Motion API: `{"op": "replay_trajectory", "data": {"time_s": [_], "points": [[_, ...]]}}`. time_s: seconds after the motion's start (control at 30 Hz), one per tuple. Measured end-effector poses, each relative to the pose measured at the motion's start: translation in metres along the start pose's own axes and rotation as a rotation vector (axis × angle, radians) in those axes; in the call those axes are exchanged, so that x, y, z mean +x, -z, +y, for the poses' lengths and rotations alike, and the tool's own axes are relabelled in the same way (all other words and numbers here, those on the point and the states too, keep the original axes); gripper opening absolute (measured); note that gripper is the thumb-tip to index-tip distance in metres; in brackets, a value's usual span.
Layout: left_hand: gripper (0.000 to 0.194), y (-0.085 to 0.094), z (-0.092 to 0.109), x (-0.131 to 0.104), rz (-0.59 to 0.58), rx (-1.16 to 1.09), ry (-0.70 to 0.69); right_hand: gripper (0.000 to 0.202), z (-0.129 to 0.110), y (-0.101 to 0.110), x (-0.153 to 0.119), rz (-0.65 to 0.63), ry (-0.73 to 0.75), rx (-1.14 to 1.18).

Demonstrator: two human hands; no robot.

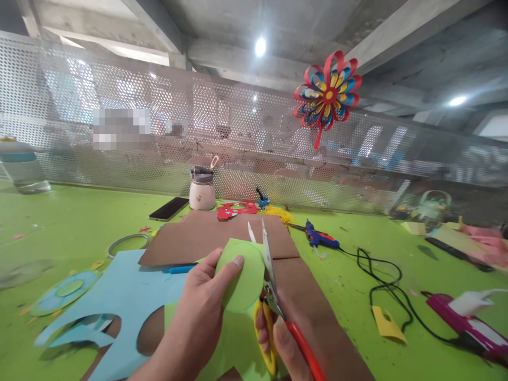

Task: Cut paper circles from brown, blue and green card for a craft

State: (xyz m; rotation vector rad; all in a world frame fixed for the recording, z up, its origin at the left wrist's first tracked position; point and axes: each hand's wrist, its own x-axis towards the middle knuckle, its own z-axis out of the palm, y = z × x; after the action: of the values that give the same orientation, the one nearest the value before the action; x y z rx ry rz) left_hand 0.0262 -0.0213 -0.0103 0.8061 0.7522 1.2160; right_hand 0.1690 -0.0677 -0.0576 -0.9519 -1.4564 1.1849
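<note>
My left hand [210, 291] pinches a sheet of light green paper [243, 275], thumb on top; a round outline is marked on it. At the sheet's right edge, my right hand [283, 344] grips a pair of scissors [270, 275] with one yellow and one red handle. The blades stand apart and point away from me, one beside the paper's edge. Beneath both hands are brown cardboard [309, 307] and a light blue paper [119, 286] with round holes cut out. A blue pen [180, 269] lies partly behind my left hand.
A glue gun [320, 236] trails its black cord to a purple power strip [468, 323] at right. At the back stand a phone [169, 208], a white jar [202, 189] and red paper cutouts [237, 209]. A paper flower [329, 95] hangs before the perforated screen [238, 137].
</note>
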Motion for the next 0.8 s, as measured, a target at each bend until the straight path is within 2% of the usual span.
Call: {"op": "replay_trajectory", "data": {"time_s": [0.3,0.8], "points": [[0.025,-0.0011,0.0002,-0.0012,0.014,0.007,0.005,0.059,-0.0016,-0.0022,-0.0021,0.049,-0.041,0.029],[0.022,-0.0022,0.0038,-0.0007,0.020,-0.015,0.018,0.066,-0.0036,-0.0024,-0.0009,0.022,-0.052,0.017]]}}
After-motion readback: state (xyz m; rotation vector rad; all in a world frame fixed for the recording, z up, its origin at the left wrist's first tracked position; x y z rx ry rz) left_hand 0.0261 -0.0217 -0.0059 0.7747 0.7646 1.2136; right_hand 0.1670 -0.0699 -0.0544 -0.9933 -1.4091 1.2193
